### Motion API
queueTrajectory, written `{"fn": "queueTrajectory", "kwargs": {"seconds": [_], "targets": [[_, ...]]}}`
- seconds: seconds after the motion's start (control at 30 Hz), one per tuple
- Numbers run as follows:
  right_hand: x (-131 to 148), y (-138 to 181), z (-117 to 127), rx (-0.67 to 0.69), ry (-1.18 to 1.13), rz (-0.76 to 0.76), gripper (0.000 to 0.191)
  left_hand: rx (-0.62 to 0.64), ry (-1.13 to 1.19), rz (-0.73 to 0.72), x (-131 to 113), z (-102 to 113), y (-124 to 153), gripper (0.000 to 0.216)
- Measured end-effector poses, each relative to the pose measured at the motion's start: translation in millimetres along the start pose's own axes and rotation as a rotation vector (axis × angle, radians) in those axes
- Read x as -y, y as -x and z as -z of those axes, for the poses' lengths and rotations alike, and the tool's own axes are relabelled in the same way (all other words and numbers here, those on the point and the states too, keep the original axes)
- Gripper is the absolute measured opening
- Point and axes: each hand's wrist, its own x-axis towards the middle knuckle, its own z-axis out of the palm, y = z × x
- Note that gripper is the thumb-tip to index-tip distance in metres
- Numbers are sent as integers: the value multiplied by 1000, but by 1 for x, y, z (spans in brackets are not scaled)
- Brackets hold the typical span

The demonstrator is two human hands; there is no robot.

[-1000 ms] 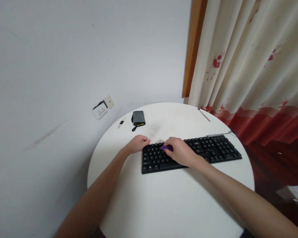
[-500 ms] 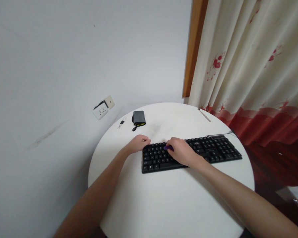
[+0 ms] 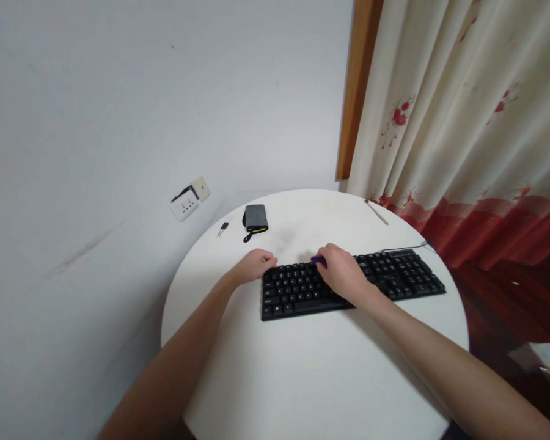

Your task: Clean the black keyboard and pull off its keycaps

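A black keyboard [image 3: 394, 275] lies across the round white table [image 3: 311, 366]. My left hand [image 3: 255, 266] rests closed on the keyboard's far left corner, gripping its edge. My right hand [image 3: 343, 272] lies over the keys near the keyboard's far edge, fingers curled round a small purple object [image 3: 318, 261] whose tip pokes out to the left. What the purple thing is I cannot make out.
A grey pouch with a yellow edge and black strap [image 3: 255, 219] lies at the table's far side, a small clip-like item [image 3: 224, 227] left of it. A thin stick [image 3: 376, 212] lies far right. A wall socket [image 3: 189, 200] and a curtain [image 3: 462, 122] stand behind.
My right hand with the purple object has slid to the right and a little farther back along the keyboard. The left hand has stayed put.
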Motion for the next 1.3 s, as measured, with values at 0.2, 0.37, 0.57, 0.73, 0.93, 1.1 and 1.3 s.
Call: {"fn": "queueTrajectory", "kwargs": {"seconds": [0.2,0.37,0.57,0.73,0.93,1.1,1.3], "targets": [[9,5,-6,130,53,50,16,-10,-26,-6,-1,1,0,40],[24,14,-3,242,-73,295,14,-9,-31,3,-3,1,0,40],[21,15,5,309,-215,412,14,-9,-26,4,0,1,0,40],[4,3,10,98,-87,141,14,-19,-27,-16,0,0,0,40],[12,8,4,229,-63,259,14,-15,-17,-10,0,0,0,39],[29,21,5,357,-164,469,13,-16,-29,-6,-1,1,0,40],[20,16,15,471,-446,510,13,-31,-66,-39,-2,1,0,41]]}}
